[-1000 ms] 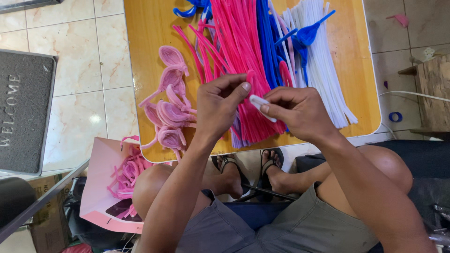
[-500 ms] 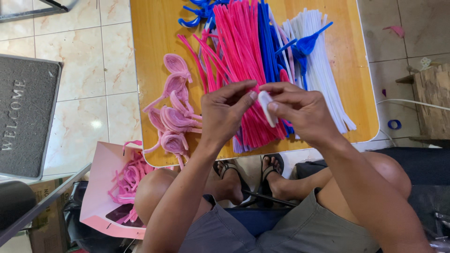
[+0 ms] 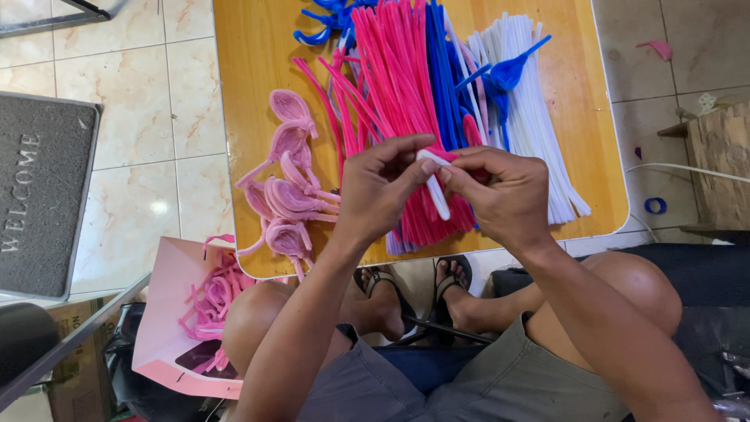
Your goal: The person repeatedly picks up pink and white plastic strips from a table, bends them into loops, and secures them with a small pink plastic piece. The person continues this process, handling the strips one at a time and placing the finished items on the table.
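- A white pipe cleaner [image 3: 434, 186] was held up over the near edge of the table, pinched between both hands, roughly dead centre of the view.
- The left hand [image 3: 381, 191] was closed narrow on its upper end, thumb and forefinger pressed together, probably so the fuzzy wire could be bent without slipping.
- The right hand [image 3: 500, 191] was curled in from 3 o'clock, fingertips nipped on that same top end; the lower end was left dangling free toward 6 o'clock.
- Right behind the hands, at 12 o'clock, a hot pink bundle [image 3: 398, 94] was laid out in a fan, with blue stems [image 3: 440, 86] and white stems [image 3: 531, 117] beside it toward 1 o'clock. Sorted by colour, it looked like, so each could be grabbed easily.
- Finished light pink loops [image 3: 285, 187] were parked at 9 o'clock, clear of the raw stock.
- More pink loops were seen in a pink paper bag [image 3: 168, 312] on the floor at 8 o'clock.
- Everything was spread on a low orange-yellow wooden table [image 3: 250, 70], set over beige floor tiles [image 3: 133, 109], with a grey doormat [image 3: 39, 187] out at 9 o'clock.
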